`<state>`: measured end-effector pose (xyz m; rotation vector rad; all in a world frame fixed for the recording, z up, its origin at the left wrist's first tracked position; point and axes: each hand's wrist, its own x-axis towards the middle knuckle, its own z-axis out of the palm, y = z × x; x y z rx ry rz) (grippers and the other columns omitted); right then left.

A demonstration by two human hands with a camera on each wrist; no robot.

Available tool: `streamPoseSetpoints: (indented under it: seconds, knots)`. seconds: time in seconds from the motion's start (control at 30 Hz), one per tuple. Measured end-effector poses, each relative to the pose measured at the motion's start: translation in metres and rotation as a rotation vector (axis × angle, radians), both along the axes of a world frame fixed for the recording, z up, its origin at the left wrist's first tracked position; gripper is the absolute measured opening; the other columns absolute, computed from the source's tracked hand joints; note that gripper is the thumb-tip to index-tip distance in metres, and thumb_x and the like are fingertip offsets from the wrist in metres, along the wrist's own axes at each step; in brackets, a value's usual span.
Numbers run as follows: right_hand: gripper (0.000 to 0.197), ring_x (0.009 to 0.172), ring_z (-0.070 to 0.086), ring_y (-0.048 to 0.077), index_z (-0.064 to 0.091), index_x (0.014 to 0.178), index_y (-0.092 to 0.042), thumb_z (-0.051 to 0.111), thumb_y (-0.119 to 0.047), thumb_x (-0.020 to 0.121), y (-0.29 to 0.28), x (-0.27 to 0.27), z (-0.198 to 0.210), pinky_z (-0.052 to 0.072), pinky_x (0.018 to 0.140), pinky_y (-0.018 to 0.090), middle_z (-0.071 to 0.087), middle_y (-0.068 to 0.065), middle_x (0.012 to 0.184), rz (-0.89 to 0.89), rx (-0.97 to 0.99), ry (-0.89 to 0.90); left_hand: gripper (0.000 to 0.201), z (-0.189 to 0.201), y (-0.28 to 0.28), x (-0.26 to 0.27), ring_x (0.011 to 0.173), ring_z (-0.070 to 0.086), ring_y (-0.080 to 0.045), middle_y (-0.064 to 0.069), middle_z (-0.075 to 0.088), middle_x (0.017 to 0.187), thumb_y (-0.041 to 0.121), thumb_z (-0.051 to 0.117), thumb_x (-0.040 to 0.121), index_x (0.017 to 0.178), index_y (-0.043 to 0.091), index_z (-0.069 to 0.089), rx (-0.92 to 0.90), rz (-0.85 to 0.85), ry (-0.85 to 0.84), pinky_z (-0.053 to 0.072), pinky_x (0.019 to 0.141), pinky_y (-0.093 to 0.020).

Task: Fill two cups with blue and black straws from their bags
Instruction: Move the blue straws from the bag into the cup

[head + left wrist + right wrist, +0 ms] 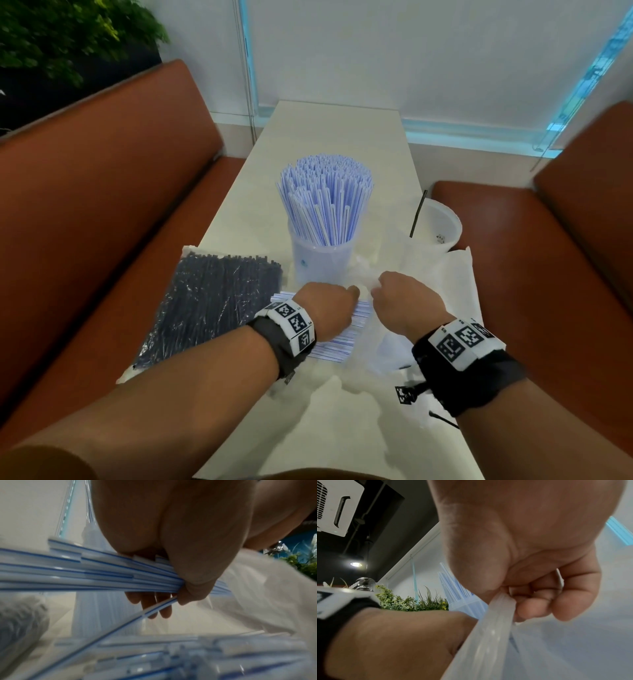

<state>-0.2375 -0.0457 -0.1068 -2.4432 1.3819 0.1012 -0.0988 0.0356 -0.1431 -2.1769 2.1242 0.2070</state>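
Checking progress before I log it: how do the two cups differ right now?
The near cup is packed with upright blue straws; the far cup holds one black straw. The near cup stands mid-table by the hands; the far cup sits at the right edge. Both are pale plastic and upright.

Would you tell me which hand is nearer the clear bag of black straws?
Left. The left hand is just right of the clear bag of black straws; the right hand is farther right.

Head looks down; wrists close, facing upward.
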Motion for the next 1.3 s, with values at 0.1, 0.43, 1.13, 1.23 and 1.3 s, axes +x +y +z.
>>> streamPoseSetpoints:
  seconds: [0.1,0.43,1.13,1.23,1.3]
  knots:
    - [0.026,0.079,0.057,0.021,0.047,0.079,-0.024,0.04,-0.034,0.101,-0.005,0.003,0.001,0.04,0.07,0.034,0.056,-0.004,0.083,-0.035,0.025,-0.049,0.016,0.017,0.01,0.013,0.076,0.061,-0.027,-0.003,0.064,0.093,0.021,0.049,0.097,0.112,0.014,0.05,-0.018,0.014,-0.046,0.033,0.057,-0.033]
    - [0.027,0.076,0.056,0.022,0.052,0.077,-0.018,0.044,-0.034,0.097,-0.021,-0.004,-0.006,0.04,0.072,0.033,0.056,0.0,0.08,-0.073,0.062,-0.102,0.025,0.041,0.041,0.046,0.068,0.047,-0.025,-0.003,0.054,0.088,0.01,0.056,0.092,0.116,0.012,0.049,0.002,0.082,-0.219,0.036,0.061,-0.037]
    - [0.062,0.105,0.063,0.012,0.067,0.106,-0.022,0.037,-0.073,0.089,0.005,0.002,0.007,0.049,0.1,0.046,0.069,-0.005,0.106,-0.238,0.29,-0.995,0.022,0.036,0.083,0.139,0.078,0.062,-0.023,0.005,0.062,0.088,0.025,0.064,0.088,0.109,0.026,0.058,-0.357,0.226,-0.176,0.025,0.063,-0.034]
    - [0.048,0.108,0.064,0.012,0.066,0.11,-0.027,0.037,-0.064,0.099,0.014,0.012,0.008,0.052,0.099,0.041,0.069,-0.001,0.111,-0.284,0.455,-1.139,0.02,0.04,0.078,0.121,0.079,0.061,-0.026,0.001,0.062,0.091,0.021,0.06,0.089,0.109,0.022,0.056,-0.367,0.176,-0.081,0.034,0.064,-0.035]
    - [0.046,0.101,0.07,0.016,0.069,0.109,-0.023,0.04,-0.058,0.102,0.02,0.022,0.012,0.055,0.089,0.034,0.074,0.003,0.105,-0.234,0.543,-1.164,0.023,0.039,0.07,0.099,0.075,0.06,-0.028,-0.003,0.062,0.089,0.018,0.061,0.086,0.108,0.019,0.056,-0.36,0.105,-0.047,0.034,0.061,-0.034]
